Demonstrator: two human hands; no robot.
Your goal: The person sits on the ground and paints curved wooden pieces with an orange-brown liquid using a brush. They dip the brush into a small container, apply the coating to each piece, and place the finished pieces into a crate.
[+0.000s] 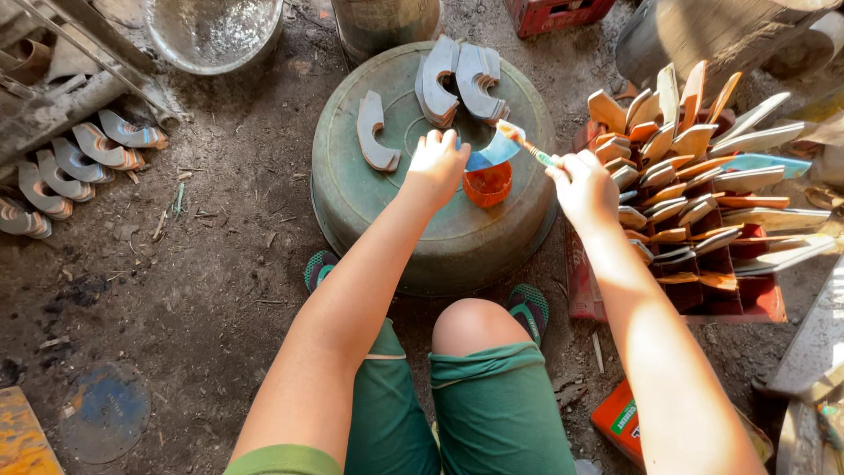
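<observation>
My left hand (437, 164) holds a thin curved piece with a blue face (494, 151) over an upturned green basin (440, 237). My right hand (580, 180) grips a small brush (527, 148) whose orange-tipped bristles touch the piece's upper edge. Just below the piece sits a small orange cup (488, 185) on the basin. Three grey curved pieces, one alone (374, 132) and two stacked groups (457, 79), lie on the basin's top.
A red crate (747, 295) at right holds several upright curved pieces. More such pieces (79, 163) lie in a row on the dirt at left. A metal bowl (211, 31) stands at the top left, an orange box (620, 422) by my right knee.
</observation>
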